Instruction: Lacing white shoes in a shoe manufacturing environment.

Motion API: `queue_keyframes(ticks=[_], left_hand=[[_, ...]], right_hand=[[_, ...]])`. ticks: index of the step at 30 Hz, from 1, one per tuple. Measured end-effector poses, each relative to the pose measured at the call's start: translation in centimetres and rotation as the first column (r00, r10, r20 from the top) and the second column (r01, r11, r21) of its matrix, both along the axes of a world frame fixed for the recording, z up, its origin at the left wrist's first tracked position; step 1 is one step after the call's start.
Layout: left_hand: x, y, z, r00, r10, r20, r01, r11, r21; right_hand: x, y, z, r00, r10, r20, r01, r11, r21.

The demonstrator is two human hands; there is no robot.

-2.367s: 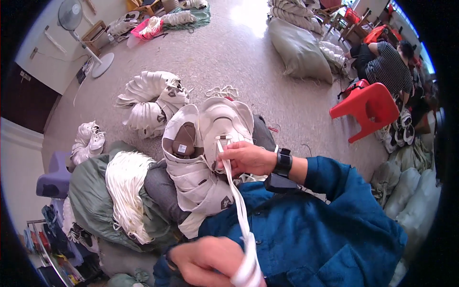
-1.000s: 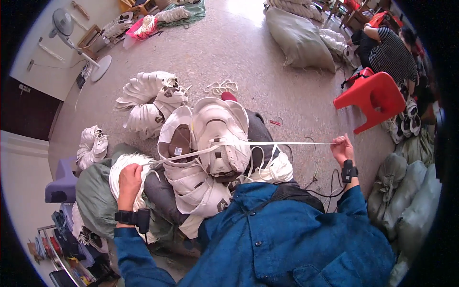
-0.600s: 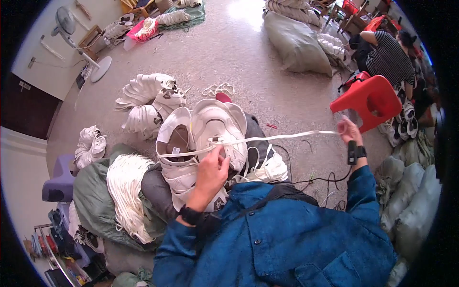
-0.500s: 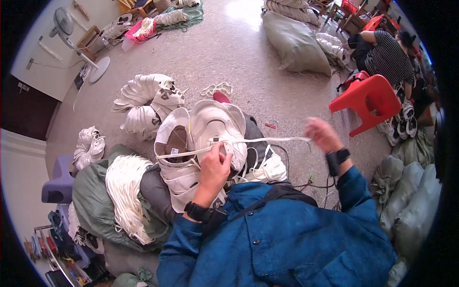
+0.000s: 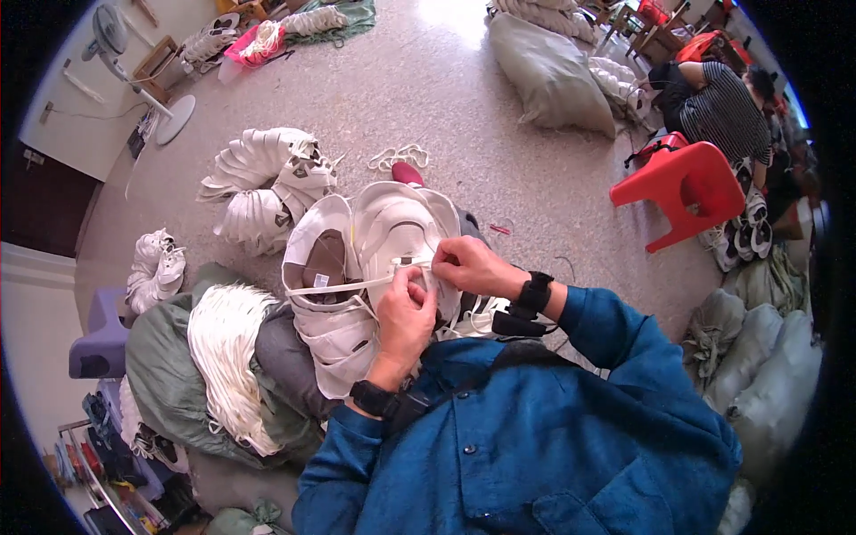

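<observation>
On my lap sits a white sneaker [image 5: 392, 214], toe end away from me, with both hands at its lacing area. My left hand [image 5: 406, 319] is closed in a pinch on a white shoelace [image 5: 348, 288], whose flat length runs leftward across a neighbouring white shoe [image 5: 308, 241] with a brown inside. My right hand [image 5: 474, 267] is also pinched at the lace, close to the left fingertips; the lace end within its fingers is mostly hidden. More white shoes [image 5: 334, 343] are nested below. A thick bundle of white laces [image 5: 227, 348] lies over my left leg on green cloth [image 5: 160, 357].
Rows of nested white shoes [image 5: 259, 169] lie on the floor ahead, beside loose laces [image 5: 399, 158]. A red stool [image 5: 682, 192] stands at right, near a crouching person [image 5: 722, 107] in stripes. A stuffed sack [image 5: 553, 80], a fan [image 5: 174, 116] and a purple stool [image 5: 98, 343] stand around.
My right hand has come back from far right, where it held the lace stretched out, to the shoe beside my left hand. My left hand stays at the lacing.
</observation>
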State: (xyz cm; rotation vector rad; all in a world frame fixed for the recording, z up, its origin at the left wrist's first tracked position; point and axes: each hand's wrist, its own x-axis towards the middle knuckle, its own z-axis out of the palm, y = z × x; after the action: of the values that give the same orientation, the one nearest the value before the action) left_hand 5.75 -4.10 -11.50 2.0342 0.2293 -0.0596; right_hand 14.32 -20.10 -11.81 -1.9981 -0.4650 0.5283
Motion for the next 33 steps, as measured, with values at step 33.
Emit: queue_keyframes(ticks=[33], left_hand=[[-0.5,0.2,-1.2,0.996,-0.02,0.083,0.037,0.976,-0.213]], right_hand=[[-1.9,0.5,1.5,0.887,0.309,0.342,-0.202,0.927,-0.315]])
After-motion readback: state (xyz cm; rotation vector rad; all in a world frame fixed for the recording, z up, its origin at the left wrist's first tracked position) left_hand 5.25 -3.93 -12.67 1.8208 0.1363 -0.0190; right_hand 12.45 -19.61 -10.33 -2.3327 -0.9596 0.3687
